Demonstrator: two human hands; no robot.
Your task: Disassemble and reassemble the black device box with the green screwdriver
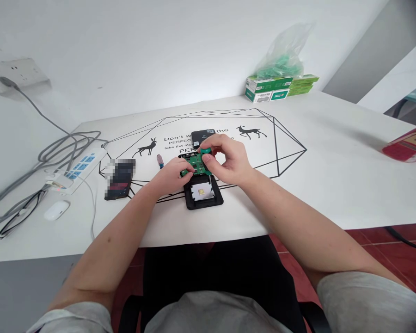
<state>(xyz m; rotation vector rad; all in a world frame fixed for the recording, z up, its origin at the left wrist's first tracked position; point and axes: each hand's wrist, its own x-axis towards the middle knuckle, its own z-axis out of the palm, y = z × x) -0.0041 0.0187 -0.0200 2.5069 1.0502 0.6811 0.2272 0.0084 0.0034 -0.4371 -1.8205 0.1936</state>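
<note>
1. At the centre of the white tabletop (315, 194), a rectangular green circuit board (196, 159) is lying beneath both hands, partly hidden by fingers.
2. From the board's 9 o'clock side, the bare left hand (171, 175) is reaching in, bent fingers bunching close together and fingertips resting on the board. Cannot tell whether they are pinching it or only pressing.
3. From 3 o'clock, the bare right hand (230, 159) is gripping a green-handled tool with a thin shaft (205, 151) in a narrow thumb-and-finger pinch. Its shaft is pointing down toward 6 o'clock; tip contact is not showing clearly.
4. At the board's 6 o'clock, a black rectangular housing with a silver plate (203, 192) is lying flat, just beside it.
5. At 12 o'clock, a flat black rectangular panel (199, 135) is lying partly behind the right hand.
6. Toward 9 o'clock, a small reddish-handled screwdriver (160, 160) is lying near the left hand; farther out, a dark, partly pixelated phone (119, 180) is resting.
7. Toward 2 o'clock, green-and-white cardboard boxes (267, 85) are standing stacked, bearing a clear plastic bag (280, 55).
</note>
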